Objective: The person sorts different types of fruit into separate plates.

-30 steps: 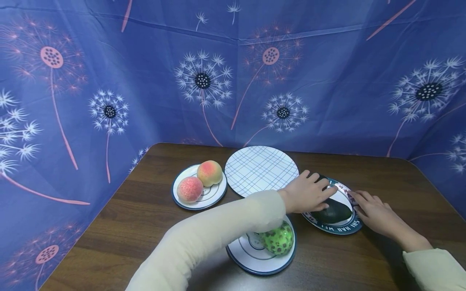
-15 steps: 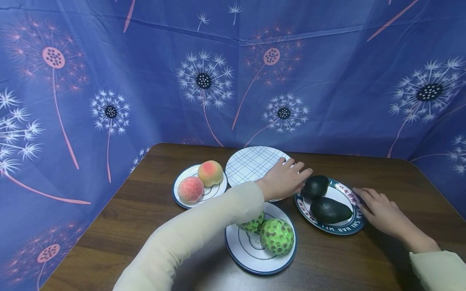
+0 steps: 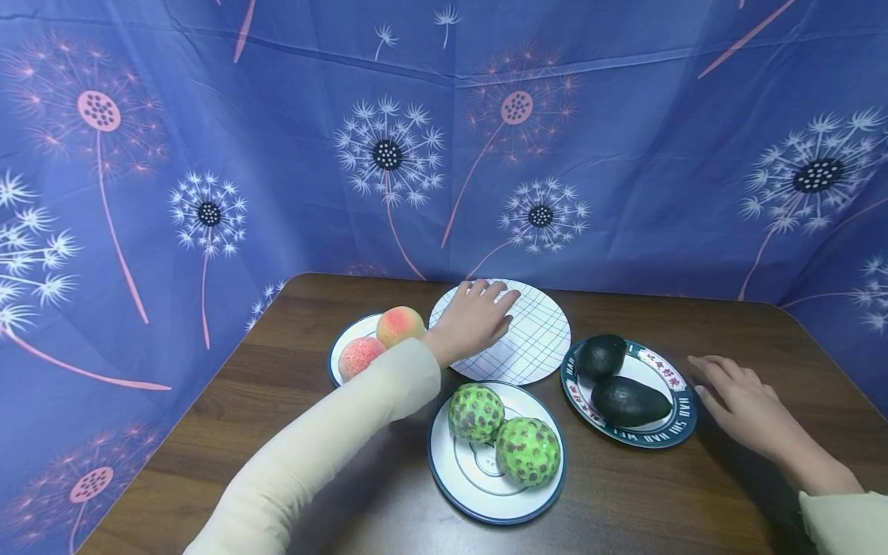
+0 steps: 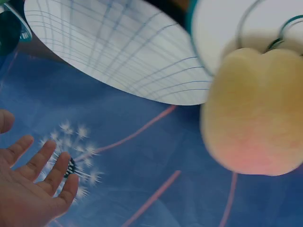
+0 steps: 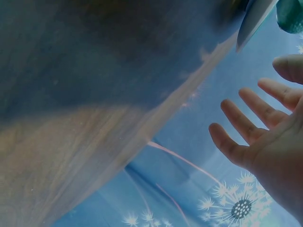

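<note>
Above the white plate with blue grid lines point(image 3: 527, 339), my left hand point(image 3: 472, 320) is held with fingers spread and nothing in it. The left wrist view shows that same hand point(image 4: 38, 179) with its palm bare. Two dark green avocados point(image 3: 627, 401) lie on a green-rimmed plate point(image 3: 683, 420). Just right of that plate is my right hand point(image 3: 745, 405), fingers loosely extended and apart from the rim. Its palm point(image 5: 279, 146) holds nothing in the right wrist view.
Two peaches point(image 3: 400, 327) sit on a blue-rimmed plate point(image 3: 335, 362) at the left, partly behind my left sleeve. Two green brown-spotted round fruits point(image 3: 527, 452) lie on a front plate point(image 3: 479, 505). A dandelion-print blue cloth point(image 3: 624, 116) hangs behind the wooden table point(image 3: 624, 501).
My left hand has moved left from the avocados to over the grid plate, uncovering both avocados and the green spotted fruits. My right hand has drawn slightly right, away from the plate rim.
</note>
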The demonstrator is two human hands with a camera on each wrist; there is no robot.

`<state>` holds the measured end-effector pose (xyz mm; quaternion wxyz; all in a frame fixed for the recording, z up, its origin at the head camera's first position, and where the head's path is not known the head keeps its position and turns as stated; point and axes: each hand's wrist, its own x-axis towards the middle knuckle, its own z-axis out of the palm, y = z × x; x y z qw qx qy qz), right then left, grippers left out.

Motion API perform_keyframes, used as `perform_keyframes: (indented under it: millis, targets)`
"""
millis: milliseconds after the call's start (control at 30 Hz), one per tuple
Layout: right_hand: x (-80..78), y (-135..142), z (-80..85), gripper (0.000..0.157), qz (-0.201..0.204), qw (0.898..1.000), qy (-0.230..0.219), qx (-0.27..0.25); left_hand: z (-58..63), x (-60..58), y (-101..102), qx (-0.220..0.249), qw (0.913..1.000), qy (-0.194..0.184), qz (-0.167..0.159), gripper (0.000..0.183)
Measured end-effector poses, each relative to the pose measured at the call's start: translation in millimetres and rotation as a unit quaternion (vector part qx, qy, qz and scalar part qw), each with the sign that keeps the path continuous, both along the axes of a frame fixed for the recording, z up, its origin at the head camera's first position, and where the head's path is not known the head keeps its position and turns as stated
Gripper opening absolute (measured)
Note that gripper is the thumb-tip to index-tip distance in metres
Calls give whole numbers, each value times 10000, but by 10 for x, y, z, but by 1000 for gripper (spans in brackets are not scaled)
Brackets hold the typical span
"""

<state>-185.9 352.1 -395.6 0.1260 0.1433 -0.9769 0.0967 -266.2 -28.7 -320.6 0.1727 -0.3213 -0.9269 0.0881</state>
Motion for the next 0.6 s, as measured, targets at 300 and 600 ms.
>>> perform_keyframes:
  millis: [300, 600]
  targets:
    - [66, 33, 37, 45, -85, 9993, 239, -278, -17, 98, -547, 509, 9970, 325, 487, 40]
    - [133, 82, 54, 54, -91, 9989, 349, -303, -55, 244, -1201, 952, 9878, 92, 1228, 48]
